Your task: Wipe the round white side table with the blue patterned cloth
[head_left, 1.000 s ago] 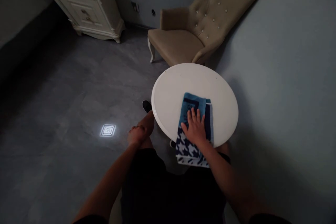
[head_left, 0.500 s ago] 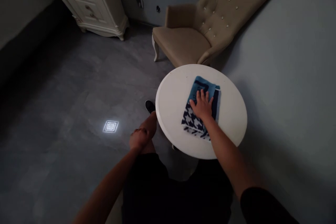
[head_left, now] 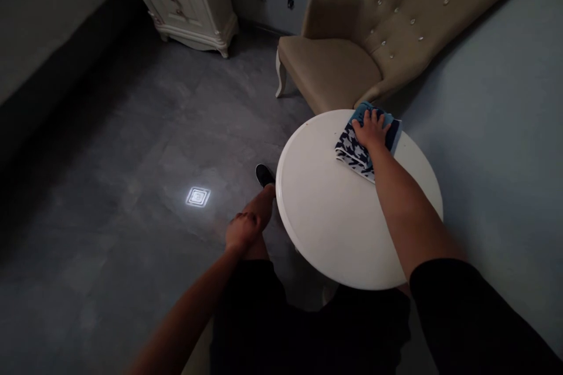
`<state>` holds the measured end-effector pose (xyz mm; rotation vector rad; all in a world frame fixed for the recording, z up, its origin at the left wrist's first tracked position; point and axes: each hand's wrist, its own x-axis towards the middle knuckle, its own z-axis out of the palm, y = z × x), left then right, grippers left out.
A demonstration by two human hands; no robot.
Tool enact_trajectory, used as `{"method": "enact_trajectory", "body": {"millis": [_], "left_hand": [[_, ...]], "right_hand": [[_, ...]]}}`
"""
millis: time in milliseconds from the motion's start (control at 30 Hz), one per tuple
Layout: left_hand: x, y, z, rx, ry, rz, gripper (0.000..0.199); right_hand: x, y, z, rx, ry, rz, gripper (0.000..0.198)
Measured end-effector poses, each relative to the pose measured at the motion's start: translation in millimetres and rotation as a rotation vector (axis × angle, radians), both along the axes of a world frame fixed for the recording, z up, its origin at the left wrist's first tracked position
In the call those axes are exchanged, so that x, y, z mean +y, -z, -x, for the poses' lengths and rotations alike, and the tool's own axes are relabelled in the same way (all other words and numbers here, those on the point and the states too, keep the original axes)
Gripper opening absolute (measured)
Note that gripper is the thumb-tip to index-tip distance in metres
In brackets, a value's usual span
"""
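Observation:
My right hand (head_left: 372,129) lies with spread fingers on a folded towel (head_left: 354,151), pressing it against the top of a round white table (head_left: 325,205). The towel is teal, navy and white with a houndstooth pattern, and it sits near the table's far edge. Below it, on the left, my left hand (head_left: 243,229) rests on my bent left leg (head_left: 261,208), beside the table's rim and apart from the towel. Its fingers bend down over the leg and are mostly hidden.
A tan tufted armchair (head_left: 329,67) stands just behind the table, close to its far edge. A grey wall (head_left: 505,129) runs along the right. At the back left is a white carved cabinet (head_left: 189,6). A glowing diamond-shaped light patch (head_left: 197,197) shows on the grey floor.
My right hand and the towel have slid away from me across the tabletop, from its middle to the far edge. The view has shifted somewhat. My left hand stays on the leg.

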<state>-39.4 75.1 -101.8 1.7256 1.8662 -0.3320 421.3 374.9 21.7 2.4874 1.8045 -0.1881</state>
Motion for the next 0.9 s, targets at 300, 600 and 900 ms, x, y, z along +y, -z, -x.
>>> {"method": "enact_trajectory", "body": {"millis": [300,600,900], "left_hand": [[-4.6,-12.6,-8.1,0.024,0.015,0.003,0.062],[-19.3,-17.7,-3.9,0.025,-0.013,-0.009,0.065],[-19.2,-13.3,-2.8,0.006,-0.01,-0.03,0.061]], "right_hand": [[-169.8,-10.8,84.0,-0.05,-0.16,0.04,0.088],[-402.7,1.6,182.2,0.017,-0.365,-0.042,0.093],[-318.4,-5.5,166.9,0.068,-0.325,-0.036,0.09]]}}
